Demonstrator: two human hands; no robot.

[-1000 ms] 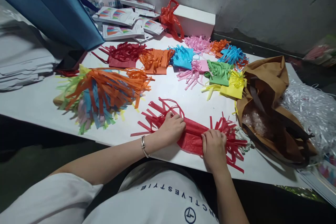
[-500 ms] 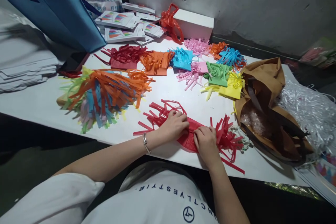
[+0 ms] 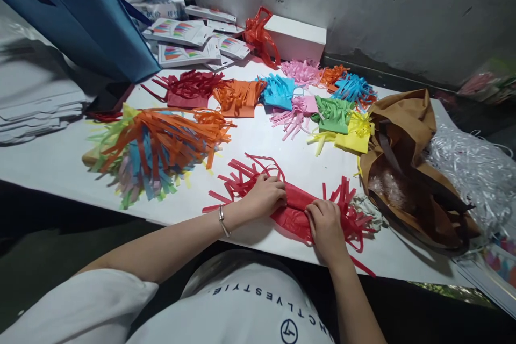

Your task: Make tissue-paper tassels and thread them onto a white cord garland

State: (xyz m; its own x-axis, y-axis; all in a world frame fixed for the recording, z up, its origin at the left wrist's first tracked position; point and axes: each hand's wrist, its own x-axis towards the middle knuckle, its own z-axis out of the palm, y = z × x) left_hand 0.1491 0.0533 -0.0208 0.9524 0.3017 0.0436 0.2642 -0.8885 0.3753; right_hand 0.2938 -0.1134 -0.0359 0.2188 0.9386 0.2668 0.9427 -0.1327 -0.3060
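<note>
Near the table's front edge lies a red tissue paper tassel sheet [image 3: 296, 219], with cut fringe fanning out at both ends and a fold running along its middle. My left hand [image 3: 266, 194] has its fingers curled on the left part of the fold, beside the left fringe. On the right part, my right hand [image 3: 325, 226] pinches the same fold close to the right fringe. Both hands press the paper to the table; their fingertips are partly hidden. Further left rests a pile of fringed tissue, orange tassels [image 3: 169, 137] on top of blue, green and yellow ones.
Folded fringed tassels, including a dark red one [image 3: 187, 98], an orange one [image 3: 239, 102] and a green one [image 3: 334, 117], lie across the back. A brown bag [image 3: 399, 172] stands at right, a blue bag [image 3: 88, 21] at left. Flat printed boxes [image 3: 189, 55] are stacked behind.
My right hand has slid to the right along the red paper, widening the gap between my hands and baring more of the fold. My left hand stays almost in place.
</note>
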